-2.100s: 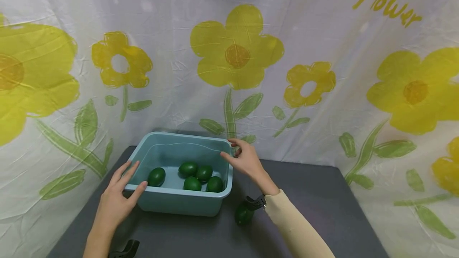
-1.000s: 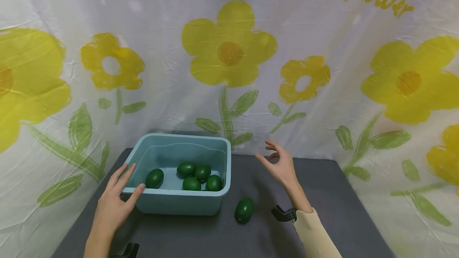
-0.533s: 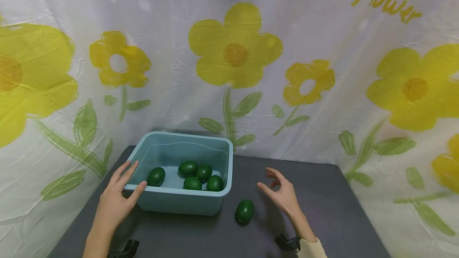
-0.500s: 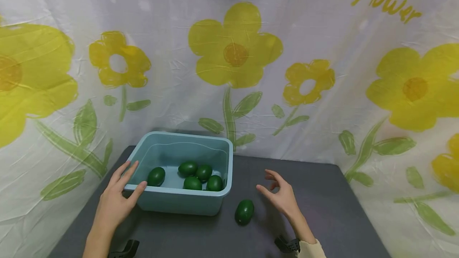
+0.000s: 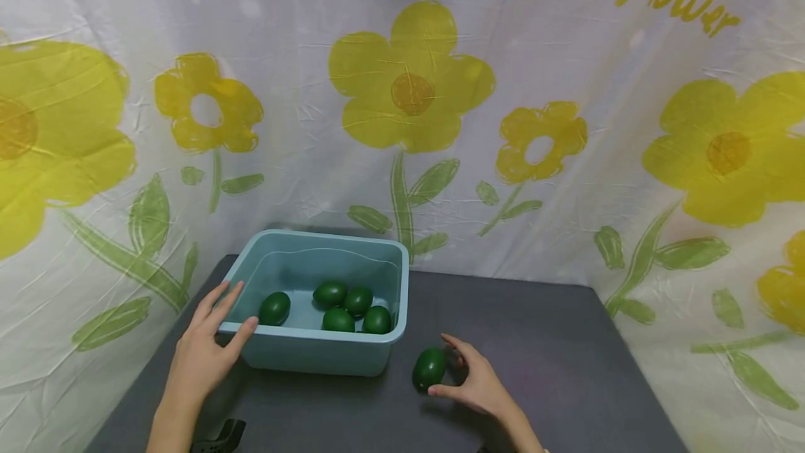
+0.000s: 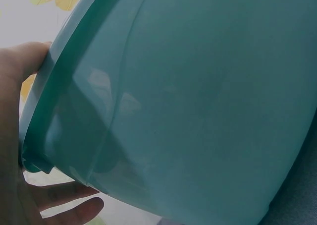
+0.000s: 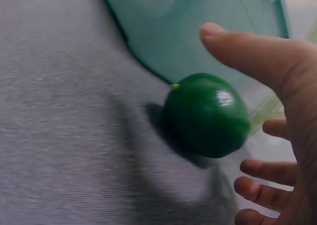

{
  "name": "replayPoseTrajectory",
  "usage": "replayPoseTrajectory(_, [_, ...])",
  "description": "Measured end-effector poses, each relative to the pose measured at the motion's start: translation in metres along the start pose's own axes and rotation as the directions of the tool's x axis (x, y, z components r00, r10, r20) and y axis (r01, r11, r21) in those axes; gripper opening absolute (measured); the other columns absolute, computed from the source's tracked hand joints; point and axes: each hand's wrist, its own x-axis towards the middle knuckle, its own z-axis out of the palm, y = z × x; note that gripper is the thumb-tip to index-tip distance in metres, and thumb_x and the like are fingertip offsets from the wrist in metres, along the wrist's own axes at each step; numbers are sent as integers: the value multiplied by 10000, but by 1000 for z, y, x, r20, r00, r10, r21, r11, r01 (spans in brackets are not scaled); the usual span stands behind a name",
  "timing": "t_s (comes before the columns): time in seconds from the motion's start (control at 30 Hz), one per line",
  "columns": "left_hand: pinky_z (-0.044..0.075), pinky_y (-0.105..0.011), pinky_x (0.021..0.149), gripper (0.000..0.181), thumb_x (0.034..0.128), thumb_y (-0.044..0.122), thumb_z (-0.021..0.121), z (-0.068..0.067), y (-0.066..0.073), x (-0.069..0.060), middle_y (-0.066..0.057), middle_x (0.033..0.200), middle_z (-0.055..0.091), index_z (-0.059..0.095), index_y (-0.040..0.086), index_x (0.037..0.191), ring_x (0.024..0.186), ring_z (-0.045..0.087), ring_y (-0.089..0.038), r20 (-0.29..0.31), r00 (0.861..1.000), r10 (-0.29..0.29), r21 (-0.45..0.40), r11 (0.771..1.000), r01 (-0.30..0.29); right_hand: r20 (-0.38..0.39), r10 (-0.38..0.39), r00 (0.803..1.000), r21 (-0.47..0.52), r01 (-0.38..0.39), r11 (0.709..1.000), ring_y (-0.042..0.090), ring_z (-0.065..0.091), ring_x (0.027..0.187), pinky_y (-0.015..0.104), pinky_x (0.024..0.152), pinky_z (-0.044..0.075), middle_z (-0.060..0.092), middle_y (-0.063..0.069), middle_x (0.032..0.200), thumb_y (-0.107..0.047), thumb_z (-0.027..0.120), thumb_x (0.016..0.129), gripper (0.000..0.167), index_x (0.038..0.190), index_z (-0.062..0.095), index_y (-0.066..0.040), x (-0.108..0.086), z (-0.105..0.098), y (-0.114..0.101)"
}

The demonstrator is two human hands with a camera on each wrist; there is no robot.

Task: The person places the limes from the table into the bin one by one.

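Observation:
A glossy dark green oval fruit (image 5: 430, 369), like an avocado, lies on the table right of a light blue plastic tub (image 5: 314, 355). My right hand (image 5: 476, 382) is just beside this fruit, thumb and fingers spread on either side. In the right wrist view a gap shows between the fruit (image 7: 205, 116) and the thumb (image 7: 247, 49). My left hand (image 5: 204, 351) rests at the tub's front left corner with fairly straight fingers; the left wrist view shows its thumb (image 6: 32, 59) against the rim. Several similar green fruits (image 5: 338, 320) lie inside the tub.
A dark grey table (image 5: 534, 341) carries the tub and the loose fruit. Behind and at both sides hangs a white curtain (image 5: 295, 180) printed with yellow flowers. A black wrist strap (image 5: 220, 437) shows near my left forearm.
My right hand has left the tub's right rim, swung out to the right, then come down and toward me beside the loose fruit. The left hand, tub and fruits have stayed in place.

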Motion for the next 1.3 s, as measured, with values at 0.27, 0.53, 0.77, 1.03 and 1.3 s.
replayPoseTrajectory(0.27, [425,-804,883,722,1025,411,705,-1,2,1,-160,1686,349,404,243,1659,1375,478,-567,2,1000,3,-3,1000,-3,-13,-40,999,-19,40,999,135,599,1054,350,923,512,666,20,1374,-448,997,691,1034,1532,537,-60,-8,15,8])
replayPoseTrajectory(0.53, [411,-814,904,721,1023,403,707,-1,2,1,-161,1687,349,407,241,1658,1389,465,-566,0,1000,1,-7,1000,-1,-78,-30,996,-21,29,999,100,580,935,305,824,496,703,-8,1255,-330,962,766,820,1456,604,-69,-8,22,12])
replayPoseTrajectory(0.77, [416,-816,897,722,1023,403,707,0,2,1,-165,1685,350,408,235,1658,1380,474,-570,0,1000,-1,-1,1000,1,-156,10,988,-5,-10,1000,76,578,871,279,772,492,726,-22,1176,-403,962,763,767,1398,655,-102,-8,28,11])
replayPoseTrajectory(1.03, [419,-813,891,721,1019,398,713,0,1,0,-158,1686,351,415,232,1654,1380,478,-564,-2,1000,-3,-5,1000,3,-210,10,978,-7,-12,1000,66,574,824,260,726,489,731,-42,1092,-427,960,755,710,1336,682,-127,-6,32,10])
replayPoseTrajectory(1.3, [408,-823,910,722,1020,416,708,0,1,0,-159,1688,349,414,236,1655,1387,471,-567,-3,1000,-11,0,1000,11,-232,48,971,0,-50,999,81,557,791,249,706,474,695,-50,1003,-459,958,749,702,1302,683,-125,-5,37,4])
